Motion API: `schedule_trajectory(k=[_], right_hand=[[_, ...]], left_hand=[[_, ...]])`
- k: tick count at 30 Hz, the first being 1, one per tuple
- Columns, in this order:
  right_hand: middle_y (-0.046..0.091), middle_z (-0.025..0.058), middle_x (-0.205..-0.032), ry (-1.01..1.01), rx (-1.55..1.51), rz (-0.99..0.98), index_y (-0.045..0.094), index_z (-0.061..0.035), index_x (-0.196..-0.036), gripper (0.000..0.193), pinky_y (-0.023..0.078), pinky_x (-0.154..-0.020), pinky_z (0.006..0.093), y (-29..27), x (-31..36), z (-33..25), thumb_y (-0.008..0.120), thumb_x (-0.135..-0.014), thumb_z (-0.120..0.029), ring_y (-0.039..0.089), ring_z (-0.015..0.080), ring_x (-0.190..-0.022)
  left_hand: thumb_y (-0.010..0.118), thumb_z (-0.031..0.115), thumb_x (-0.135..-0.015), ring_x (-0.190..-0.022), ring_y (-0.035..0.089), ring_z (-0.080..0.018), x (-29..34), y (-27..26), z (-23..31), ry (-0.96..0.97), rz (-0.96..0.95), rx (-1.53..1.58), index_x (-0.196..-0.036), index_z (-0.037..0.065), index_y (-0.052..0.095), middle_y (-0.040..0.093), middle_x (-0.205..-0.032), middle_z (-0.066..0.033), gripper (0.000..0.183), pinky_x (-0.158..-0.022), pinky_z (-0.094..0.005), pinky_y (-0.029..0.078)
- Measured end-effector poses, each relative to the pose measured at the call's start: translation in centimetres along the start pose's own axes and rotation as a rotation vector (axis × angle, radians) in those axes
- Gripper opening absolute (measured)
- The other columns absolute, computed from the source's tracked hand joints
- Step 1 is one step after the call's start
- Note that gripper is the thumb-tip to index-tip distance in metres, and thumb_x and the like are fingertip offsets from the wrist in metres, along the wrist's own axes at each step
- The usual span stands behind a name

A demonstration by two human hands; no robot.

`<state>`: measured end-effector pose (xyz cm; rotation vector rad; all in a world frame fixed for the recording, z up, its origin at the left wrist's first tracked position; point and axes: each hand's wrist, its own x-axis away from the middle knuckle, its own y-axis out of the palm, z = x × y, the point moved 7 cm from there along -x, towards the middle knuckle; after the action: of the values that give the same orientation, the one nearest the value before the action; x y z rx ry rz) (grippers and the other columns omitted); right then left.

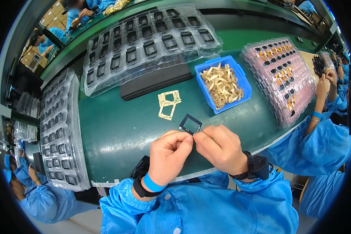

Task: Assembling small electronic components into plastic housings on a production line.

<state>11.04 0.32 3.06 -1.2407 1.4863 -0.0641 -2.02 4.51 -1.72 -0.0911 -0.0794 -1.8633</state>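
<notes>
Both the left hand (pixel 168 153) and the right hand (pixel 219 148) pinch a small black frame (pixel 190 124) just above the green table (pixel 117 132), and it could slip out if the fingers loosen.

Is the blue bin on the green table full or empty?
Partly full. The blue bin holds a loose heap of tan paper strips that covers most of its floor and stays below the rim.

Black frame (pixel 190 124), blue bin (pixel 222 84), green table (pixel 117 132).
</notes>
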Motion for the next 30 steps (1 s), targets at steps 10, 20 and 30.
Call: schedule_trajectory(k=[10,20,30], right_hand=[[0.059,0.0100,-0.083,0.383,-0.208,0.107,0.064,-0.0031,-0.088,0.012,0.051,-0.060,0.0337,-2.3,0.6,3.9,0.071,-0.078,-0.002,0.062,0.0255,-0.070],[0.058,0.0061,-0.082,0.677,-0.165,0.421,0.064,0.0012,-0.089,0.004,0.048,-0.057,0.0236,-8.1,3.7,9.0,0.065,-0.085,0.001,0.058,0.0104,-0.064],[0.058,0.0060,-0.081,0.654,-0.156,0.407,0.065,0.0008,-0.088,0.004,0.048,-0.056,0.0239,-7.6,3.0,8.3,0.065,-0.085,0.001,0.058,0.0109,-0.063]], left_hand=[[0.061,-0.002,-0.090,-0.068,0.055,-0.0065,-1.6,1.9,0.9,0.156,-0.048,-0.104,-0.088,-0.006,0.069,0.062,-0.086,-0.0049,0.008,-0.060,-0.0210,0.044],[0.071,0.013,-0.085,-0.062,0.050,-0.0021,-8.8,4.9,2.1,0.089,-0.067,-0.310,-0.088,-0.003,0.073,0.061,-0.070,0.0026,0.016,-0.055,-0.0192,0.040],[0.061,0.008,-0.090,-0.068,0.053,-0.0026,-11.6,5.5,0.3,0.240,-0.113,-0.405,-0.103,-0.003,0.071,0.063,-0.083,0.0018,0.020,-0.059,-0.0198,0.043]])
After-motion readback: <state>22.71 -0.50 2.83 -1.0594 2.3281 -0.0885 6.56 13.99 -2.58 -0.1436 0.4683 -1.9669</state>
